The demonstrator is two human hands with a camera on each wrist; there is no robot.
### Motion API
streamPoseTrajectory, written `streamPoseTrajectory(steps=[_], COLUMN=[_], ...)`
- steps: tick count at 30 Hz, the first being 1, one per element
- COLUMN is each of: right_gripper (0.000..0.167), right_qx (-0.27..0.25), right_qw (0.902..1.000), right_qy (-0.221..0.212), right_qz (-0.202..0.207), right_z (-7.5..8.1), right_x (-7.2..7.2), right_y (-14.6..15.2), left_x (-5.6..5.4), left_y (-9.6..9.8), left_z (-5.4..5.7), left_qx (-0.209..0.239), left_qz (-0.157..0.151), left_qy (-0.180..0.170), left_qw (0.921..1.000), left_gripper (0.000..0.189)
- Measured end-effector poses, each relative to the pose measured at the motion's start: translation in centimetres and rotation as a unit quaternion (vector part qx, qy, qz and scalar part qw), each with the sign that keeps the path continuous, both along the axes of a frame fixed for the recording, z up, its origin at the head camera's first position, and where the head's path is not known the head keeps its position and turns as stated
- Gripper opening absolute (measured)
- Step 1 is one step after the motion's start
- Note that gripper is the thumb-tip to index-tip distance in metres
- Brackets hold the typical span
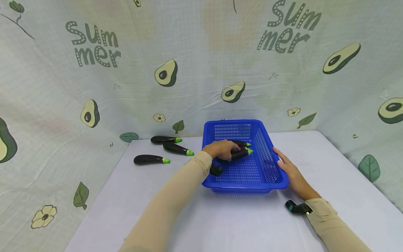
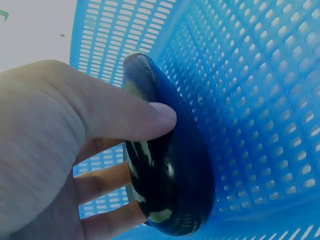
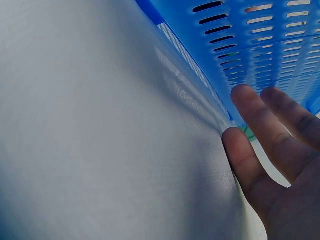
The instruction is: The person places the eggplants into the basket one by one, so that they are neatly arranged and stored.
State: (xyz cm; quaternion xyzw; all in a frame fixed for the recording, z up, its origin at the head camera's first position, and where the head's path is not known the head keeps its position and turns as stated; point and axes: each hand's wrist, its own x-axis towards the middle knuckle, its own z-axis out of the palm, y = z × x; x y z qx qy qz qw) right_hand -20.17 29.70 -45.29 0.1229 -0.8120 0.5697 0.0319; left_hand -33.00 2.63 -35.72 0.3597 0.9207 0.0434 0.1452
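Note:
A blue perforated plastic basket (image 1: 245,186) stands on the table. My left hand (image 1: 221,148) reaches inside it and holds a dark glossy eggplant (image 2: 175,185), the thumb on one side and the fingers on the other. Another eggplant (image 1: 242,143) with a green stem end lies in the basket just behind that hand. Part of the basket's contents is hidden by my left hand and forearm. On the right, my right hand (image 1: 291,171) touches the basket's rim and outer wall with extended fingers (image 3: 260,117).
Three more eggplants lie left of the basket: one at the back (image 1: 165,140), one nearer the basket (image 1: 177,149) and one in front (image 1: 151,159). A white cloth covers the table (image 1: 126,203). A printed curtain (image 1: 195,45) hangs behind. Each wrist wears a black strap (image 1: 297,208).

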Motion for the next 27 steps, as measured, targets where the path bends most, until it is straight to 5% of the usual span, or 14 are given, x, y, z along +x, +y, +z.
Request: streamPoseTrajectory(steps=[10, 27], right_gripper=[0.056, 0.056], right_qx=[0.004, -0.001], right_qw=[1.0000, 1.0000], right_qy=[-0.003, -0.006], right_qz=[-0.004, 0.000], right_z=[-0.3, -0.4], right_x=[-0.3, -0.5], right_y=[0.2, 0.3], left_x=[-0.2, -1.4], left_y=[-0.2, 0.0], left_z=[-0.2, -1.5], left_qx=[-0.044, -0.036], left_qz=[0.006, 0.036], left_qy=[0.043, 0.056], left_qw=[0.9981, 0.9971], left_gripper=[0.051, 0.049])
